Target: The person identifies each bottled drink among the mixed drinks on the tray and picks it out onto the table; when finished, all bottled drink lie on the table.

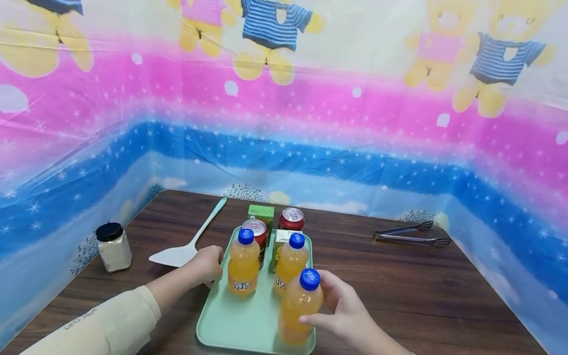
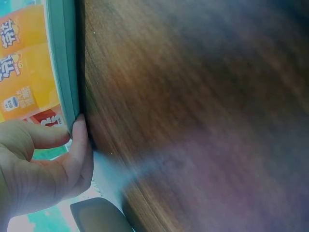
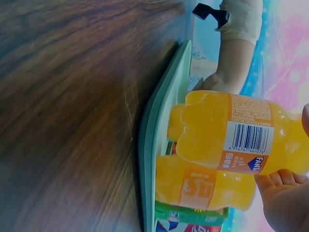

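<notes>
In the head view, my right hand holds an orange soda bottle with a blue cap, thumb on the near side. The bottle is upright over the front right of a green tray; in the right wrist view its base appears slightly above the tray. My left hand pinches the tray's left rim between thumb and fingers. Two more orange soda bottles, one on the left and one on the right, stand on the tray. Behind them are a red can and a drink carton.
Further back are a green carton and another red can. A white spatula lies left of the tray, near a black-lidded jar. Metal tongs lie at the back right of the wooden table. Patterned cloth surrounds the table.
</notes>
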Demonstrator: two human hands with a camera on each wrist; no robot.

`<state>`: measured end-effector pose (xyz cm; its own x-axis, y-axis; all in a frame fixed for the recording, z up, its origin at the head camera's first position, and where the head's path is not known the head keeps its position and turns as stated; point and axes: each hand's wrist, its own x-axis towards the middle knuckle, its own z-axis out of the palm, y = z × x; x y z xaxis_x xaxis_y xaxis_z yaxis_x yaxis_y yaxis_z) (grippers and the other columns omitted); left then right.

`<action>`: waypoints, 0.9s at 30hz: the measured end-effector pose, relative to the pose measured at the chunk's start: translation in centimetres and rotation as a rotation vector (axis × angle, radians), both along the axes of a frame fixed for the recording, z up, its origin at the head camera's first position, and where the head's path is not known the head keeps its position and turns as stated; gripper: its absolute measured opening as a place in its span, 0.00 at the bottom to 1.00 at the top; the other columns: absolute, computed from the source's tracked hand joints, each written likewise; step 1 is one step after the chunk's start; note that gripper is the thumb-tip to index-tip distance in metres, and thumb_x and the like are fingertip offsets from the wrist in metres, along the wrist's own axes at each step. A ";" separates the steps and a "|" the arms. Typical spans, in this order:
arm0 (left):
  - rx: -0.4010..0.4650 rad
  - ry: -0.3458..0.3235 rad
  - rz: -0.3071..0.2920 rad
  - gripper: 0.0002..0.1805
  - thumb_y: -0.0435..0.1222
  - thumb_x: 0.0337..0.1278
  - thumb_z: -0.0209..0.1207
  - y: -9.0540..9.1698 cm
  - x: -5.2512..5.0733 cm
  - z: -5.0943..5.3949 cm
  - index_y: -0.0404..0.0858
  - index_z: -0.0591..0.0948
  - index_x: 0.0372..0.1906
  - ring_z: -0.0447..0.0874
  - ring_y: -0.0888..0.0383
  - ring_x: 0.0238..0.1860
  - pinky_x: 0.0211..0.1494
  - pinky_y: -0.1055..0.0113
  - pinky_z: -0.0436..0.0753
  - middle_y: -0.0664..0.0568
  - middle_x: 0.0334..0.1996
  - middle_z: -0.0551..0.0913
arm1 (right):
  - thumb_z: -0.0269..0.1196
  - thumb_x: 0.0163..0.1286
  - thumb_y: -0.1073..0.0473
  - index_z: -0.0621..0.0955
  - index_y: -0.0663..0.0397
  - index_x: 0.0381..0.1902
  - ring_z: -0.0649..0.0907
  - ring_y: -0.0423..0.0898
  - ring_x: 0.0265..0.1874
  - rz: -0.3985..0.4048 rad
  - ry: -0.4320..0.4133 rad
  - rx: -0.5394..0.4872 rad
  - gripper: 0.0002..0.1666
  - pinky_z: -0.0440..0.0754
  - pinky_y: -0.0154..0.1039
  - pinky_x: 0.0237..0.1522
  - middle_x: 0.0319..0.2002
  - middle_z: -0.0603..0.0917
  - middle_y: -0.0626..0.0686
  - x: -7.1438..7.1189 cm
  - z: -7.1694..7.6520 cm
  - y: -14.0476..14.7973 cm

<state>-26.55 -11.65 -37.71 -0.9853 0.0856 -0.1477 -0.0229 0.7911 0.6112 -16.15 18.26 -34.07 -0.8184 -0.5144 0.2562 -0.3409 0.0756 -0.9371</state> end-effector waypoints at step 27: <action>-0.009 0.011 -0.002 0.10 0.18 0.43 0.58 -0.4 0.3 0.3 0.30 0.71 0.31 0.78 0.54 0.23 0.19 0.66 0.83 0.45 0.24 0.72 | 0.70 0.54 0.67 0.70 0.64 0.56 0.81 0.48 0.45 -0.145 0.175 0.043 0.33 0.82 0.39 0.47 0.48 0.79 0.61 -1.1 -0.1 3.5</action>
<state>-26.21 -12.01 -37.38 -0.9867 0.0866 -0.1374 -0.0142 0.7968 0.6041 -17.25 21.78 -34.15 -0.8295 -0.4085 0.3808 -0.4804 0.1739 -0.8597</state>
